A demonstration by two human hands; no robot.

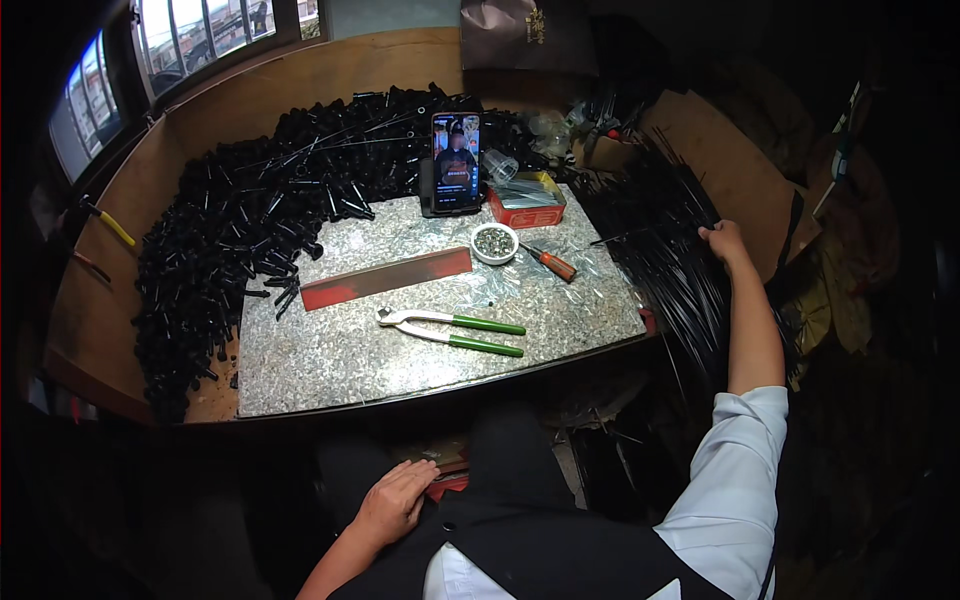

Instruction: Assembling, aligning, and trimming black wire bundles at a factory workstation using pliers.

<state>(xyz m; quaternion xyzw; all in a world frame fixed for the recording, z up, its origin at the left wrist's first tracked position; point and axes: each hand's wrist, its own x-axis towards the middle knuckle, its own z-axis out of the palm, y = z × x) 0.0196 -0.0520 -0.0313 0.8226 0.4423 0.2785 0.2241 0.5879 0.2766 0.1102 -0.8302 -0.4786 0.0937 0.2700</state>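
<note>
My right hand reaches out to the right, its fingers closed at a heap of long thin black rods. How many rods it grips is too dark to tell. My left hand lies on my lap with fingers stretched out and holds nothing, beside a partly hidden red thing. On the speckled stone slab in front of me rest green-handled pincers, a red and grey flat bar, an orange-handled screwdriver and a white bowl of small metal parts.
A phone stands upright at the slab's back edge, next to a red box of thin metal pins and a clear plastic cup. Black plastic parts pile up along the left and back, inside a wooden rim. A yellow-handled tool hangs left.
</note>
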